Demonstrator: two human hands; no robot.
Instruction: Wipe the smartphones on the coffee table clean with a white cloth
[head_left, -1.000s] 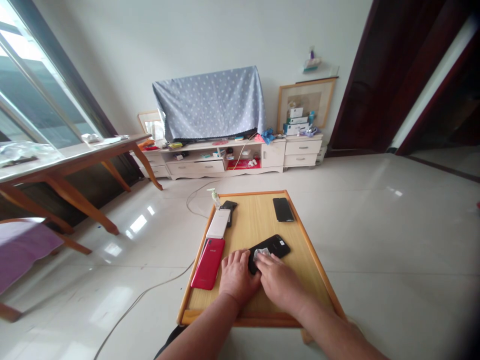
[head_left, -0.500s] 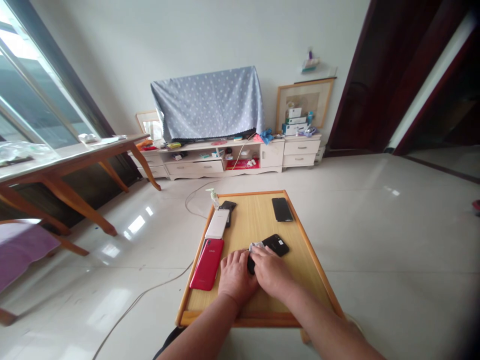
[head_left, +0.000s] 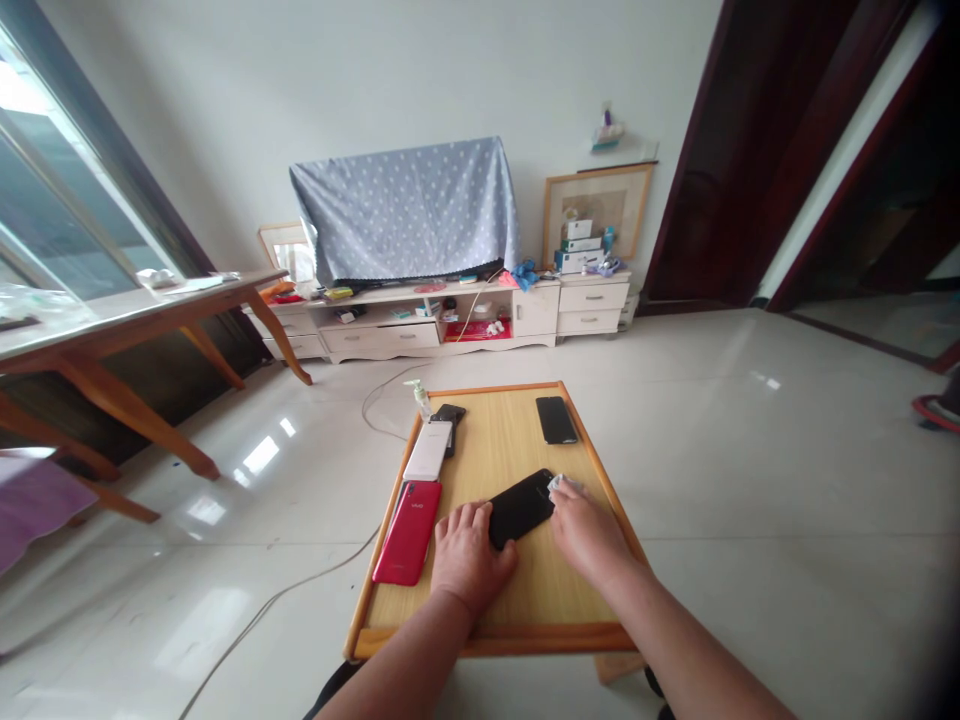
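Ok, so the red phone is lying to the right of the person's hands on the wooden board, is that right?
No: in the head view, the red phone lies left of the left hand and right hand, not right of them, on the wooden board as you said.

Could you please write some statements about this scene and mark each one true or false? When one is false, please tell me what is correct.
The left hand touches the black phone. True.

The right hand holds the red phone. False: it holds a small white cloth, and the red phone lies to the left of the left hand.

A second black phone lies near the far edge of the low wooden table. True.

The white phone lies on the floor. False: it lies on the low wooden table, just beyond the red phone.
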